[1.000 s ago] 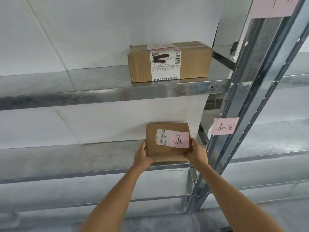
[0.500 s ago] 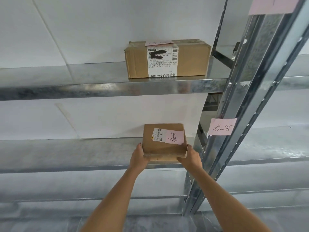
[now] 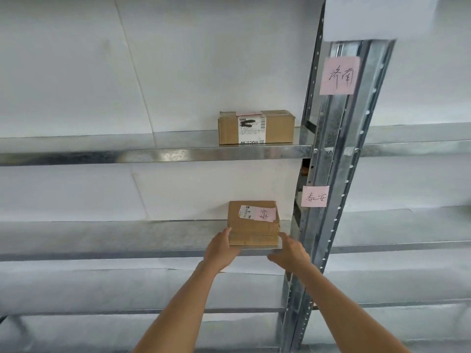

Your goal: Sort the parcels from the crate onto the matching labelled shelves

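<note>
A small brown parcel point(image 3: 251, 229) with a pink handwritten note lies flat on the middle metal shelf point(image 3: 127, 238), close to the upright post. My left hand point(image 3: 220, 249) touches the parcel's front left corner, fingers loosely curled. My right hand point(image 3: 289, 252) hovers just off its right front corner, fingers apart, holding nothing. A pink label point(image 3: 314, 196) on the post beside this shelf bears writing like the parcel's note. A larger brown parcel point(image 3: 256, 127) with a white shipping label stands on the upper shelf point(image 3: 153, 146), beside another pink label point(image 3: 339, 75).
A slanted galvanised post point(image 3: 328, 225) runs down the right of the bay. More shelves point(image 3: 407, 225) continue to its right. A lower shelf point(image 3: 102, 291) lies under my forearms. White wall panels back the rack.
The parcel has gone down flat onto the middle shelf and further in. My right hand has come off it and opened; my left hand has loosened. The view has tilted up.
</note>
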The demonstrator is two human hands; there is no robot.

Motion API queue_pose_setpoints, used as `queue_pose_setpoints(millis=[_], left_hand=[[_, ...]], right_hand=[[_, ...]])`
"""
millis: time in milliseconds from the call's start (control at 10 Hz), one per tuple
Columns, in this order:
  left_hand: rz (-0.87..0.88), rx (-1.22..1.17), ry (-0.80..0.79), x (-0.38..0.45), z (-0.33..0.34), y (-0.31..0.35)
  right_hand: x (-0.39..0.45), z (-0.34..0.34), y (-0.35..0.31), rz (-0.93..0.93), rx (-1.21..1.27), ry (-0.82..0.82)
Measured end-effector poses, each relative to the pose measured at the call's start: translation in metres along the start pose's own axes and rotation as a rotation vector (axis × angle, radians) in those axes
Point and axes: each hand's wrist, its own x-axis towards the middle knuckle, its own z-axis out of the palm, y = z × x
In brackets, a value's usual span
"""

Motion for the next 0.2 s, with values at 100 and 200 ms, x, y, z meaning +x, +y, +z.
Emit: queue_pose_setpoints(millis=[100,200], left_hand=[[0.049,0.009,0.013,-0.033,-0.010,0.001],[0.082,0.043,0.005,-0.073,-0.022,-0.002]], right_hand=[[-0.043,-0.004,-0.008,-0.025,-0.030,0.026],[-0.084,-0.004,-0.015,-0.062,-0.029,0.053]])
